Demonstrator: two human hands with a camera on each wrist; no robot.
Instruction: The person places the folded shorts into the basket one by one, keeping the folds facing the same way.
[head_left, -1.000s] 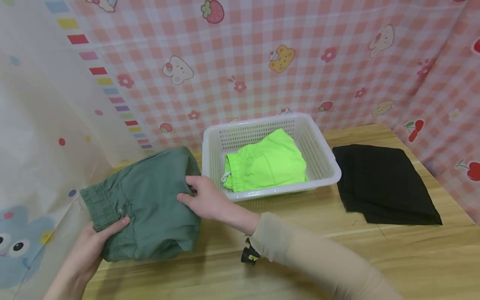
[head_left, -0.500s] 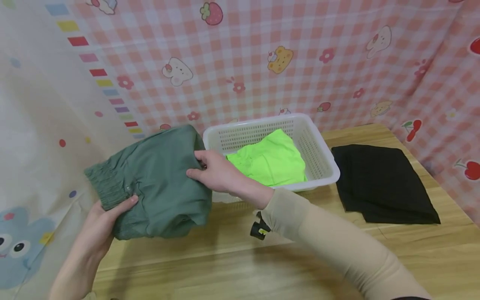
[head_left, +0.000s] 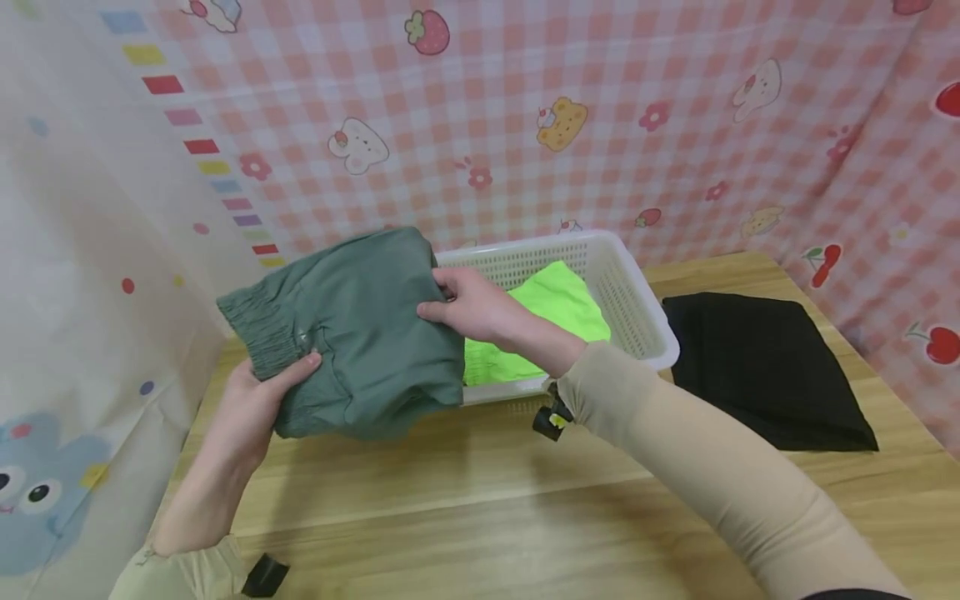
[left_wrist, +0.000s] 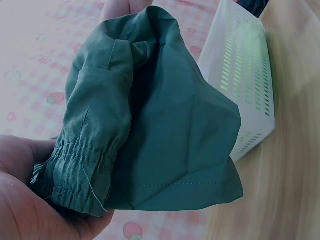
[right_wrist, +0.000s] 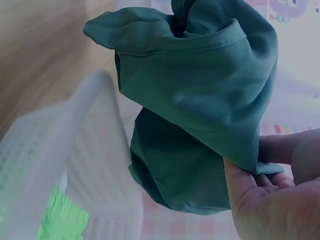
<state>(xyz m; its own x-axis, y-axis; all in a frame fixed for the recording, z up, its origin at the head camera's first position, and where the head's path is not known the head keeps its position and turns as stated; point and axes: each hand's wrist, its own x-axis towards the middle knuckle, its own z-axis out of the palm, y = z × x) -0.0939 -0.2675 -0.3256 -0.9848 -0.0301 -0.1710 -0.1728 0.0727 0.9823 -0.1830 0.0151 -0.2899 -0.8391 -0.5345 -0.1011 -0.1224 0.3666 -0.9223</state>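
Both hands hold a folded pair of dark green shorts (head_left: 352, 333) lifted off the counter (head_left: 480, 508), at the left end of a white slotted basket (head_left: 637, 308), with the right edge of the cloth overlapping the basket's left rim. The left hand (head_left: 258, 404) comes up from the near left, forearm angled toward the far side, and grips the gathered elastic waistband at the bundle's near-left corner; its thumb lies across the top of the cloth and the fingers are curled underneath. The left wrist view shows the waistband bunched in the palm (left_wrist: 30, 200). The right hand (head_left: 472, 304) reaches in from the near right, its beige sleeve (head_left: 697, 467) crossing in front of the basket, wrist bent slightly left; it pinches the right-hand folded edge, thumb on top and fingers tucked under the fabric, as the right wrist view confirms (right_wrist: 265, 195). Inside the basket lies a bright green garment (head_left: 555, 312), partly hidden behind the right forearm. To the right of the basket, flat on the counter, rests a folded black cloth (head_left: 757, 367).
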